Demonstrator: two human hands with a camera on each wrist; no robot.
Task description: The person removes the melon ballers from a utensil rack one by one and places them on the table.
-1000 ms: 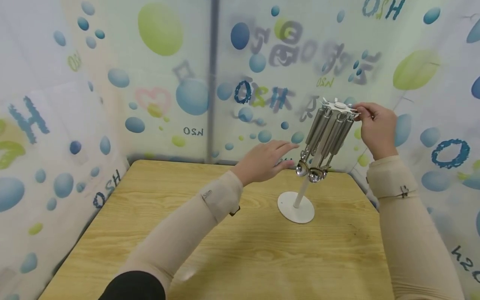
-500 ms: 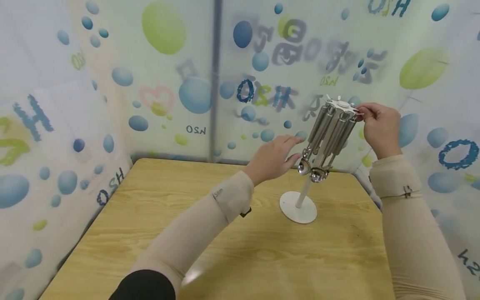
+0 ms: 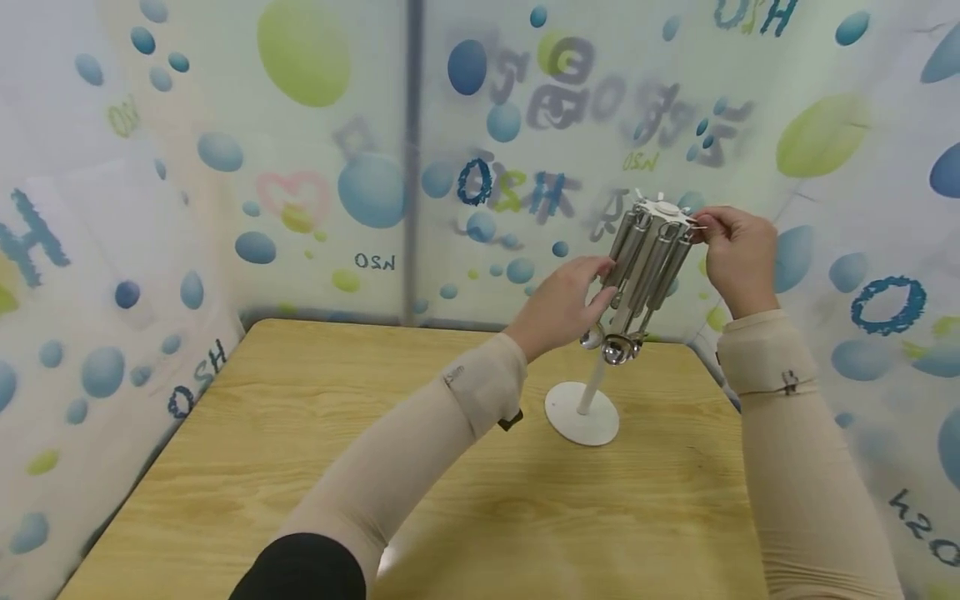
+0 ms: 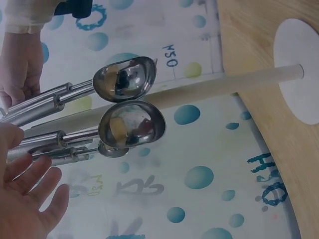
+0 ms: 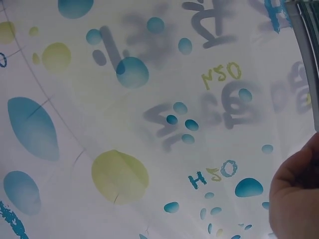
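A white utensil stand (image 3: pixel 581 427) with a round base and an upright pole stands on the table. Several shiny metal ice cream scoops (image 3: pixel 619 350) hang bowls down from its hooked top. My left hand (image 3: pixel 558 308) is at the left side of the scoop handles, thumb and fingers apart; in the left wrist view its outer fingers (image 4: pixel 56 204) are spread beside the handles. At the top right of the stand my right hand (image 3: pixel 742 258) pinches one of the thin hooks with thumb and forefinger. The right wrist view shows only part of that hand (image 5: pixel 299 199).
A wooden table (image 3: pixel 315 433) fills the lower part of the head view. Walls (image 3: pixel 315 250) printed with blue and green bubbles close in behind it and on both sides.
My left hand has moved right and slightly up, from beside the scoops to their handles. The right hand stays on the hook at the top of the stand.
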